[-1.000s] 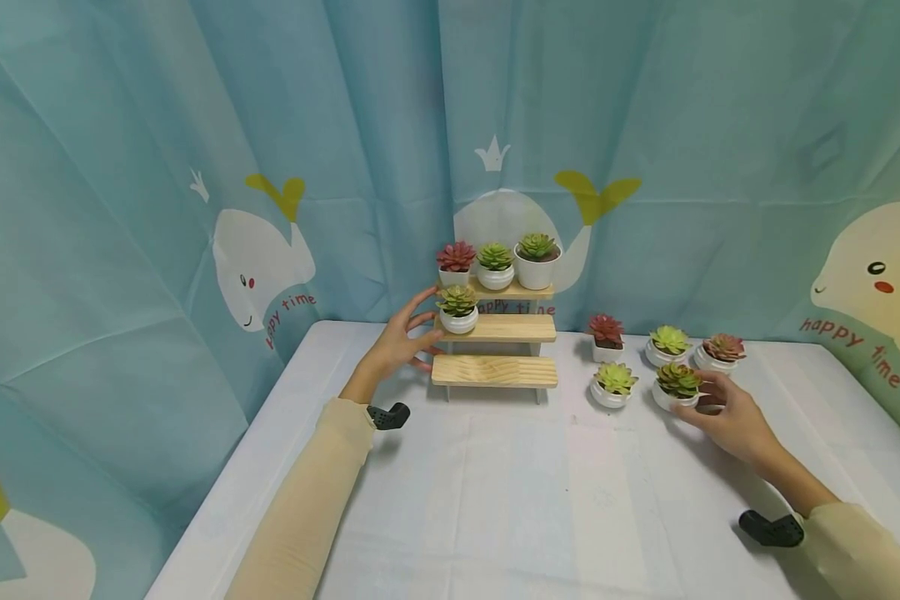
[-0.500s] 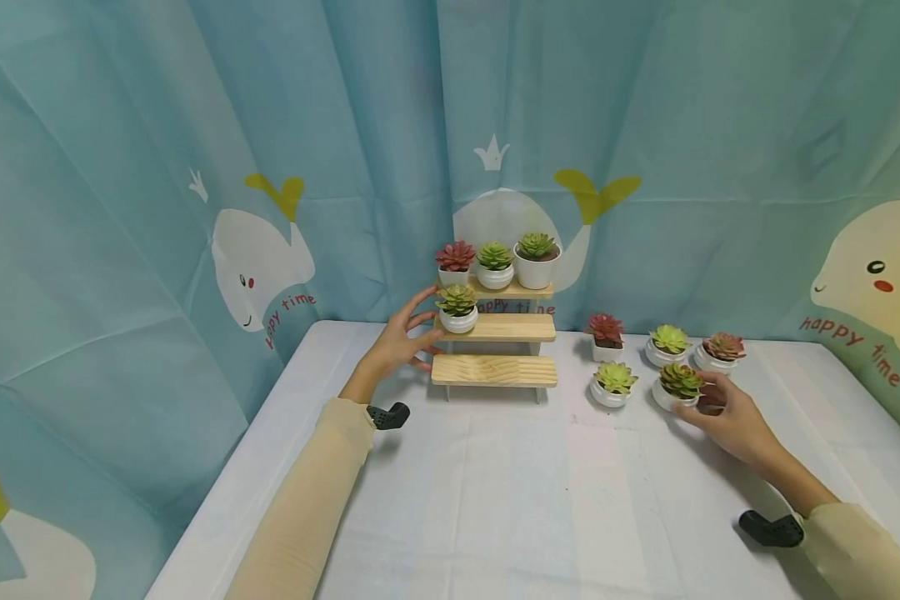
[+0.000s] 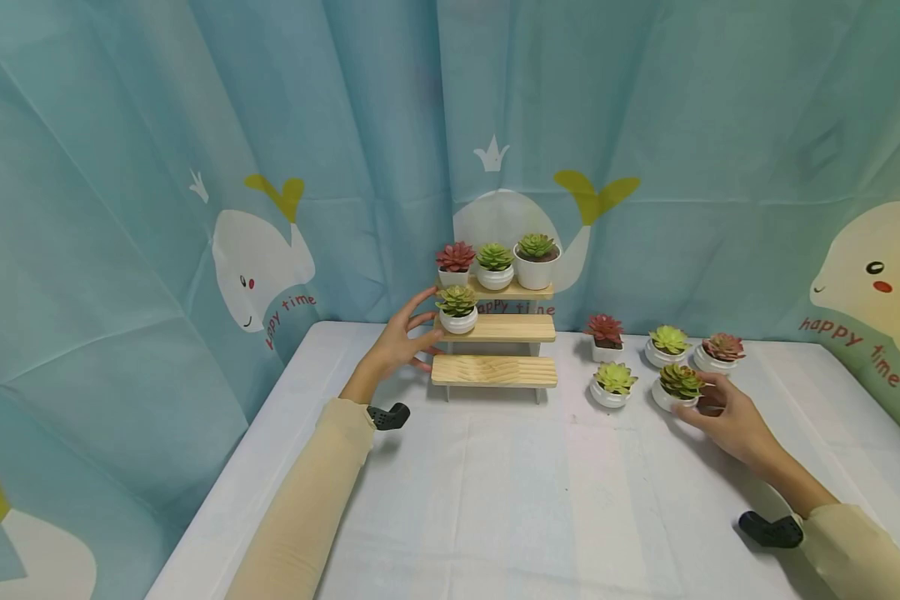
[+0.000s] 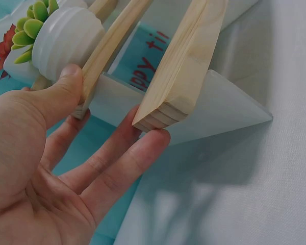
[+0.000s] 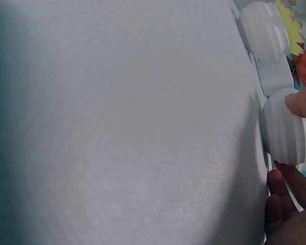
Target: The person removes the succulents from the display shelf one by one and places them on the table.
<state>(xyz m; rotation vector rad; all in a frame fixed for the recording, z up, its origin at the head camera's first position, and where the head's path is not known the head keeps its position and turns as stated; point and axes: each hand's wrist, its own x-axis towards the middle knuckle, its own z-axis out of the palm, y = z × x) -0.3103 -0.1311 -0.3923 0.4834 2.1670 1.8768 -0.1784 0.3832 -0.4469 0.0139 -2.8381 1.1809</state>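
Observation:
A three-tier wooden stand (image 3: pixel 495 371) stands at the table's back. My left hand (image 3: pixel 399 343) grips its left side; in the left wrist view the thumb of that hand (image 4: pixel 66 158) lies on the end of one shelf (image 4: pixel 109 51), and two fingertips touch the end of the lowest shelf (image 4: pixel 178 66). Beside the thumb, a dark-green succulent in a white pot (image 3: pixel 459 319) sits at the left of the middle tier. To the right, my right hand (image 3: pixel 738 421) holds a red-tipped green succulent's white pot (image 3: pixel 671 398) between thumb and fingers, the same pot (image 5: pixel 285 127) in the right wrist view.
Three potted succulents line the top tier (image 3: pixel 521 293). Near the right hand stand a red succulent (image 3: pixel 606 331), a yellow-green one (image 3: pixel 669 340), a pinkish one (image 3: pixel 722 348) and another yellow-green one (image 3: pixel 615 379). A blue curtain (image 3: pixel 375 150) hangs behind the white table (image 3: pixel 510 500).

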